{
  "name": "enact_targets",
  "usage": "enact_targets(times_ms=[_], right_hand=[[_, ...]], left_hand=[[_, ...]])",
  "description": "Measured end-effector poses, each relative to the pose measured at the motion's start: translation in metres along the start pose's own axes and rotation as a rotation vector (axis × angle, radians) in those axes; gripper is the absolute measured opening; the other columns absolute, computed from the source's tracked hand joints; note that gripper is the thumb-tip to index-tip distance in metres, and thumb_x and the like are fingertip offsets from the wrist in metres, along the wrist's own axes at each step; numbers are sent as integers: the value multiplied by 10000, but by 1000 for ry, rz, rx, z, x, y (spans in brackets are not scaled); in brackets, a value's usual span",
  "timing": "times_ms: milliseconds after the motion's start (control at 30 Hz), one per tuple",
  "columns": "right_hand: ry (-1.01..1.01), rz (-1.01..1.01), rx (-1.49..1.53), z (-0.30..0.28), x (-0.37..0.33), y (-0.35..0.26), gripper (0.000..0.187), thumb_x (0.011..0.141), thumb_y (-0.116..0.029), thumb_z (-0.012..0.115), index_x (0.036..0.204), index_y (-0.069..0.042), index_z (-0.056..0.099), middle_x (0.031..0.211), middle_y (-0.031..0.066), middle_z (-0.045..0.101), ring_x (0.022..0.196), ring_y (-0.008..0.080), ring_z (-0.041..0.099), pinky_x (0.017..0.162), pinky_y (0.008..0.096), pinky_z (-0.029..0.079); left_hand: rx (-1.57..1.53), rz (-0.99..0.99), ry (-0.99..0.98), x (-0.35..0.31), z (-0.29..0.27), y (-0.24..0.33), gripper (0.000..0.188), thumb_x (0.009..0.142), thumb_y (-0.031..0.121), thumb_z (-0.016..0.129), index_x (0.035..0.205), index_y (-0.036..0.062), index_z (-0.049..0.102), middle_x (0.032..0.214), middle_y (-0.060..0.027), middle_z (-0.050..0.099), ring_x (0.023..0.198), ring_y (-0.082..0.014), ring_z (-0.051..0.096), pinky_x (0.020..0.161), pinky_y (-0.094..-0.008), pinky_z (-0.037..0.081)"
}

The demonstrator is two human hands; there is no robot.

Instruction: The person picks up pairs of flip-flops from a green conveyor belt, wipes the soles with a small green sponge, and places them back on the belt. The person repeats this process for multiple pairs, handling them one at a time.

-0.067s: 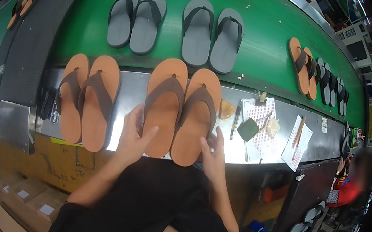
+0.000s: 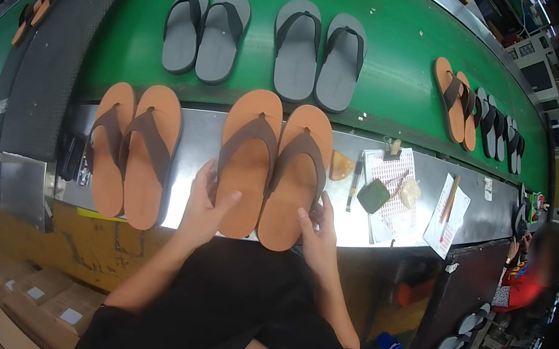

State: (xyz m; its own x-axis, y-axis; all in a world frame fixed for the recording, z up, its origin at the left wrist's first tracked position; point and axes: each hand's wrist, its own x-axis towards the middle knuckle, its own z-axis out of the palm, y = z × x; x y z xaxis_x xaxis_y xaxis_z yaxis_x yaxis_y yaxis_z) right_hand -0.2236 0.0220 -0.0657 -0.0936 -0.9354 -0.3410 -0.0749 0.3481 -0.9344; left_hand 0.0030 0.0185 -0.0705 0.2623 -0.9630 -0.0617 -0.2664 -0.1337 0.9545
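Two orange flip-flops with brown straps stand side by side before me, their heels at the metal bench's front edge. Along the outer side of the left flip-flop lies my left hand, its thumb over the footbed. My right hand holds the right flip-flop by its outer side in the same way, thumb on top and fingers beside the edge. Parts of the fingers are hidden by the soles. Further left, another orange pair rests on the bench, touched by neither hand.
Grey flip-flops in two pairs lie on the green belt beyond the metal bench. Papers on a clipboard, a pen and a green block are at right. A person in red works far right. Cartons stand lower left.
My fingers have closed in slightly on the outer sides of the two flip-flops. The whole view has shifted very little; the shoes stay in place.
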Motion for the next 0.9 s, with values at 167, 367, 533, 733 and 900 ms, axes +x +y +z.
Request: enact_targets(times_ms=[167, 367, 533, 733, 900], right_hand=[[-91, 84, 172, 1, 28, -20, 510, 996, -179, 583, 1401, 70, 400, 1272, 172, 565, 1093, 158, 587, 912, 288, 483], [-23, -417, 153, -3, 34, -51, 442, 1012, -119, 496, 1413, 44, 403, 1369, 133, 513, 1272, 211, 474, 1088, 337, 342], [91, -526, 264, 7, 32, -49, 431, 998, -49, 501, 1410, 24, 399, 1354, 106, 507, 1251, 183, 467, 1081, 324, 335], [134, -563, 288, 0, 26, -48, 470, 978, 4, 501, 1431, 17, 378, 1348, 101, 505, 1257, 172, 463, 1078, 326, 340], [96, -587, 283, 0, 24, -58, 445, 1000, -43, 490, 1429, 17, 387, 1363, 107, 502, 1260, 175, 470, 1080, 323, 342]], left_hand=[[-616, -404, -265, 20, 9, -1, 563, 976, 203, 610, 1408, -64, 368, 1236, -169, 574, 1207, -196, 521, 965, -346, 468], [-487, -21, -222, 41, 8, 27, 529, 1005, 134, 535, 1472, -7, 331, 1371, -102, 516, 1294, -189, 462, 1097, -335, 341], [-425, 203, -136, 40, 12, 46, 601, 976, 26, 542, 1511, 10, 268, 1440, -113, 450, 1353, -204, 411, 1133, -344, 308], [-512, 325, -184, 34, 8, 45, 660, 933, -20, 582, 1512, 28, 269, 1433, -104, 457, 1316, -198, 454, 1101, -345, 363], [-483, 289, -220, 38, 5, 54, 578, 976, 64, 562, 1490, 25, 302, 1415, -120, 471, 1323, -205, 440, 1110, -347, 341]])
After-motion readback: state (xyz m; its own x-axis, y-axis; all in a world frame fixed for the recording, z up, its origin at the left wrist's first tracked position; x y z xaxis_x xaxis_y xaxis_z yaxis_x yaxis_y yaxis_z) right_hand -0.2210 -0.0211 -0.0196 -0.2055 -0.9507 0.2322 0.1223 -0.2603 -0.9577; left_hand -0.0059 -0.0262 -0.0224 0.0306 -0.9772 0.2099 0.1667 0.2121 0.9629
